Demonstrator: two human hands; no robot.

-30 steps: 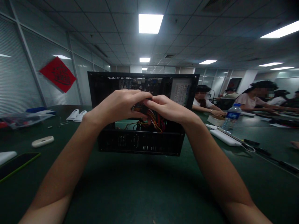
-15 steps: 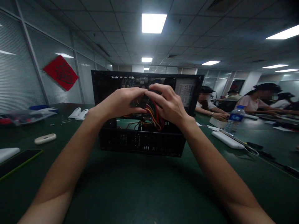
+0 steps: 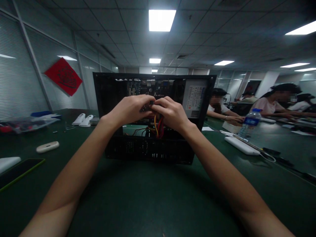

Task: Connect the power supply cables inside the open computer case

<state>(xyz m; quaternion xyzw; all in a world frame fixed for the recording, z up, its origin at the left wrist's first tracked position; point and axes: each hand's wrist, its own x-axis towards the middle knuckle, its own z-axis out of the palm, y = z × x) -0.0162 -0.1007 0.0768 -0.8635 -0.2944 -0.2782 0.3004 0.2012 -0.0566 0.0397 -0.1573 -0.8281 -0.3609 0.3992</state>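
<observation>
A black computer case (image 3: 148, 152) stands on the table in front of me with its inside facing me. Before its opening my two hands meet, fingertips close together. My left hand (image 3: 134, 107) pinches a small dark cable connector (image 3: 151, 102) from the left, while my right hand (image 3: 171, 113) grips the same connector and its wires from the right. Red, yellow and black wires (image 3: 160, 127) hang from under my right fingers down into the case. Behind the hands is a circuit board (image 3: 150, 88), partly covered. A labelled power supply (image 3: 196, 97) fills the upper right of the case.
On the left lie a phone (image 3: 21, 172), a beige oval object (image 3: 47, 147), white slipper-like items (image 3: 82, 119) and a plastic bag (image 3: 29, 123). To the right are a water bottle (image 3: 250, 123), a white power bank-like block (image 3: 242, 145) and cables. Several people sit beyond.
My right hand has lowered slightly and closed in toward the left one, with its fingers now pinched together. The wire bundle hangs straighter and has shifted left.
</observation>
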